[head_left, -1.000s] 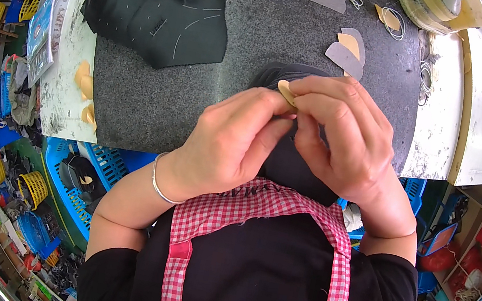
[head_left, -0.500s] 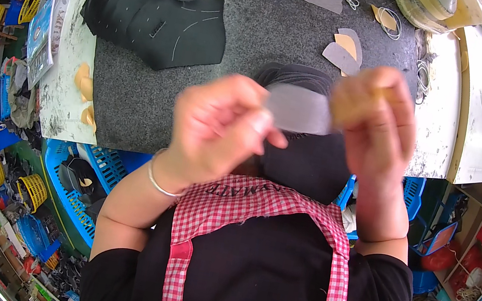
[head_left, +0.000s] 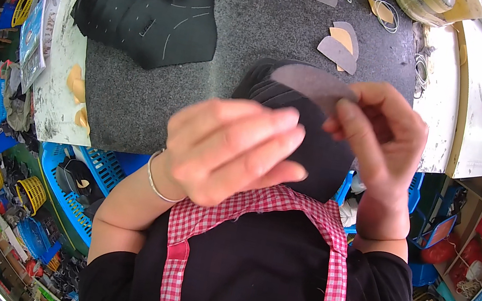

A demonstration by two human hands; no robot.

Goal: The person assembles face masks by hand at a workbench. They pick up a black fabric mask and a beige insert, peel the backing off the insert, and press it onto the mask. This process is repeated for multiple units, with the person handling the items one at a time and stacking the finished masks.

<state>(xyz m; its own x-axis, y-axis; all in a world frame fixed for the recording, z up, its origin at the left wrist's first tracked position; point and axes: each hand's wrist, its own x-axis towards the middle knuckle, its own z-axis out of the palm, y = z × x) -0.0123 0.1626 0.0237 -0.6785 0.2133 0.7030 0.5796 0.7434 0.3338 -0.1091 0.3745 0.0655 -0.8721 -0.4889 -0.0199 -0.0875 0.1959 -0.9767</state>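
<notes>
A thin grey curved piece (head_left: 311, 83), like cut backing material, is pinched between the thumb and fingers of my right hand (head_left: 389, 135). It is held by one end and its far edge reaches left. My left hand (head_left: 228, 148) hovers beside it, back up, fingers stretched out and holding nothing visible. Beneath both hands lies a fanned stack of black fabric pieces (head_left: 333, 160), partly hidden by my left hand.
The dark worktable (head_left: 237, 27) carries black marked panels (head_left: 147, 21) at the left. Further grey and tan pieces (head_left: 339, 48) lie beyond my right hand, near a coil of cord (head_left: 386, 15) and a pale tub (head_left: 437, 4). Blue baskets (head_left: 77, 186) stand below the front edge.
My left hand has let go of the grey piece and its fingers have straightened. My right hand keeps the piece, now tilted, and has moved slightly right and down.
</notes>
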